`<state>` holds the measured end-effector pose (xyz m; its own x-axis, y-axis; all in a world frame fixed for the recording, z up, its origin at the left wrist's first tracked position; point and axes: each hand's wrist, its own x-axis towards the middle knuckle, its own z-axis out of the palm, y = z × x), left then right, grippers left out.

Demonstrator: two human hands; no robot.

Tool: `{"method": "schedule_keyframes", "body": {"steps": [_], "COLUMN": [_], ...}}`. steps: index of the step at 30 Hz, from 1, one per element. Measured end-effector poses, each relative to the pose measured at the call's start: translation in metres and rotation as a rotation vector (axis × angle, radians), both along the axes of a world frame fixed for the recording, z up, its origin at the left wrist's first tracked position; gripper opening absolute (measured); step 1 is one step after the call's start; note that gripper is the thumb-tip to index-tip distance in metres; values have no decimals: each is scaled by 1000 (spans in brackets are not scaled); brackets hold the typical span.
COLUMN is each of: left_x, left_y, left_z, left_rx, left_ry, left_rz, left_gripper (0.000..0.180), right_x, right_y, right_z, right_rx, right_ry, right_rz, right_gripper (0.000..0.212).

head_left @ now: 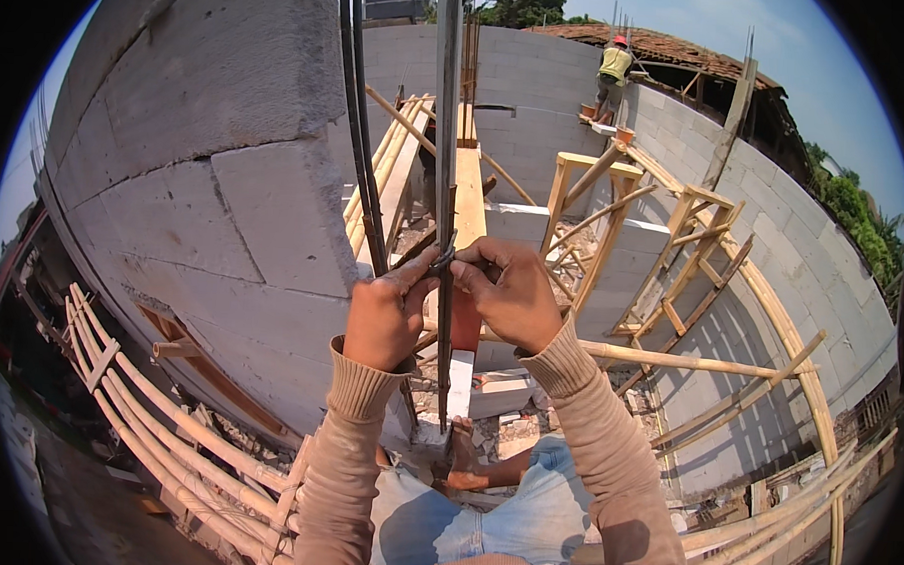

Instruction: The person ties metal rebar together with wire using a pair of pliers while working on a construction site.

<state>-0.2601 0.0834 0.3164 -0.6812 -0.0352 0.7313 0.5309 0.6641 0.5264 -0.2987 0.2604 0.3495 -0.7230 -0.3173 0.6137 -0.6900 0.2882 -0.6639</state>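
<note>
A steel rebar stands upright before me, with a thin dark tie wire looped around it at chest height. My left hand closes from the left side, thumb and fingertips pinching at the wire against the bar. From the right, my right hand pinches the same wire between thumb and bent fingers. The wire's ends are mostly hidden by my fingertips. More upright rebars rise just left of my hands, beside the block wall's end.
A tall grey block wall stands close on my left. Bamboo poles run along the lower left. Wooden frames and a long bamboo rail are to the right. A worker in a red helmet is high at the back.
</note>
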Motion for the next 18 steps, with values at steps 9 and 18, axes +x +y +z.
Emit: {"method": "schedule_keyframes", "body": {"steps": [9, 18], "left_x": [4, -11], "left_y": [6, -3], "left_z": [-11, 6], "left_rx": [-77, 238], "left_ry": [-30, -256], "left_rz": [111, -386], "left_gripper": [47, 55], "right_x": [22, 35], "right_y": [-19, -23], "right_z": [-21, -25], "right_rx": [-176, -155], "right_ry": [31, 132], "right_rz": [-161, -207], "right_gripper": [9, 10]}}
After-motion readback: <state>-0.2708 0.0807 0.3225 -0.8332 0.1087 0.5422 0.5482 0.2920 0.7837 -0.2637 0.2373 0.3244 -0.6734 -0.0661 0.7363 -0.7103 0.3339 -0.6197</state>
